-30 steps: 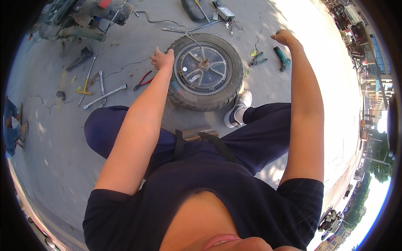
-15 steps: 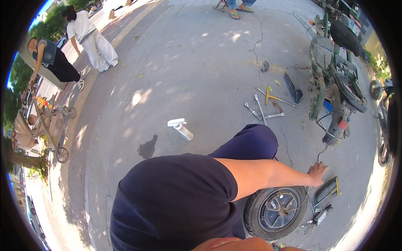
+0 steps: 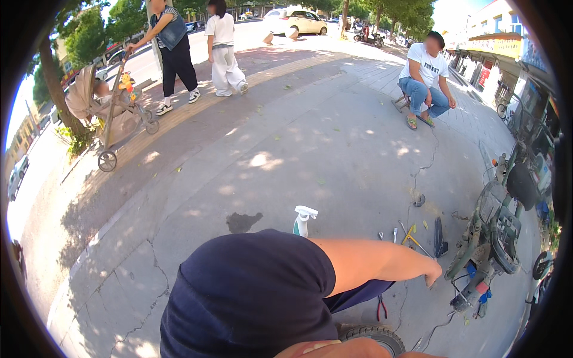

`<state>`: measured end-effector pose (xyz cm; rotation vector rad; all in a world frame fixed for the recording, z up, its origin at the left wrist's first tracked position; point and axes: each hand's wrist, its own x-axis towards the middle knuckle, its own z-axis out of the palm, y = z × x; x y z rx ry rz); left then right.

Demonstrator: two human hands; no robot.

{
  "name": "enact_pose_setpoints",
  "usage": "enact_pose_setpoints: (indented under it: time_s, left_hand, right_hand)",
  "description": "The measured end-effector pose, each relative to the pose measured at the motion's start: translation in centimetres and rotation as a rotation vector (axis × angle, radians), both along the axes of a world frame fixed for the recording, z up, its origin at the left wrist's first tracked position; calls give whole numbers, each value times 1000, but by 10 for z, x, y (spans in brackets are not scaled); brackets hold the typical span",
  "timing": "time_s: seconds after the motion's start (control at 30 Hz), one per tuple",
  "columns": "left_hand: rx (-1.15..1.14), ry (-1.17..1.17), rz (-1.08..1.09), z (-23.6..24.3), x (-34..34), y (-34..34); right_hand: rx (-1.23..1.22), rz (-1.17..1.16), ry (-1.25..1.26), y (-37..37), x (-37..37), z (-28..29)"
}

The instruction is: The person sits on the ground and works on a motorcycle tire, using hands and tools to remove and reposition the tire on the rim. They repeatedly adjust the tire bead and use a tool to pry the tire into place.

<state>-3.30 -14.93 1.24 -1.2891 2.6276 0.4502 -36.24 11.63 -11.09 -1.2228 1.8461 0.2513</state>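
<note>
My left arm reaches across to the right from a dark sleeve, and my left hand [image 3: 433,274] hangs bent downward above the pavement. Its fingers are foreshortened and mostly hidden; nothing visible sticks out of it. Beyond the hand lie a yellow T-handle wrench [image 3: 410,234], a silver socket wrench [image 3: 395,235] and a black plastic piece [image 3: 440,238]. Red-handled pliers [image 3: 382,309] lie nearer, past my dark trouser leg [image 3: 364,295]. A wheel's black tyre [image 3: 379,335] shows at the lower edge. My right hand is out of view.
A stripped scooter frame [image 3: 490,238] lies on the right, with a loose cable [image 3: 439,328] trailing near it. A white spray bottle [image 3: 302,221] stands ahead. One person [image 3: 427,74] sits farther off; two others walk on the left with a stroller [image 3: 107,113].
The view has tilted up, dropping most of the wheel out of sight. My left hand has left the cable end beside the wheel and moved outward, toward the tools. The pliers now show.
</note>
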Motion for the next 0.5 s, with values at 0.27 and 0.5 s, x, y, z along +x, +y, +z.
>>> enact_pose_setpoints:
  time_s: [0.27, 0.5]
  left_hand:
    - [475, 184, 319, 24, 11, -8]
    - [569, 209, 274, 61, 0, 27]
  right_hand:
    - [61, -99, 19, 31, -19, 4]
    - [170, -349, 71, 139, -93, 1]
